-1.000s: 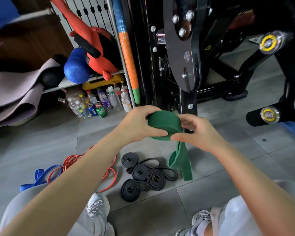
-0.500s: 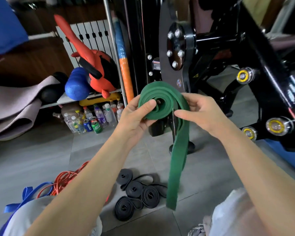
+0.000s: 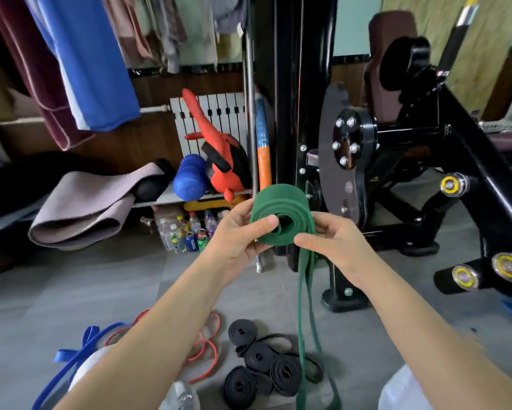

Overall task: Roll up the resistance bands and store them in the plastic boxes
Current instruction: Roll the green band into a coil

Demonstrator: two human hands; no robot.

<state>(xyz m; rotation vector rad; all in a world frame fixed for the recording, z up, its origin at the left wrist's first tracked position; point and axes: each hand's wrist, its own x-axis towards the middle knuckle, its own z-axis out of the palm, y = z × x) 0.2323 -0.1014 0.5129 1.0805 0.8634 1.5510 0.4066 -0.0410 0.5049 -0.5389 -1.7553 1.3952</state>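
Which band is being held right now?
The green band, pinched by the left hand and right hand, partly coiled with its tail hanging. The black bands lie rolled on the floor; the red band and blue band lie loose there.

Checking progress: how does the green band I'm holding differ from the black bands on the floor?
The green band is held by left hand and right hand; the black bands lie on the floor. The green band's tail hangs unrolled; the black bands look coiled. Neither is boxed.

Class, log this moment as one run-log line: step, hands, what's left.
step: green band part-rolled | left hand: pinches coil | right hand: grips band under coil | tail: hangs unrolled | floor: black bands rolled
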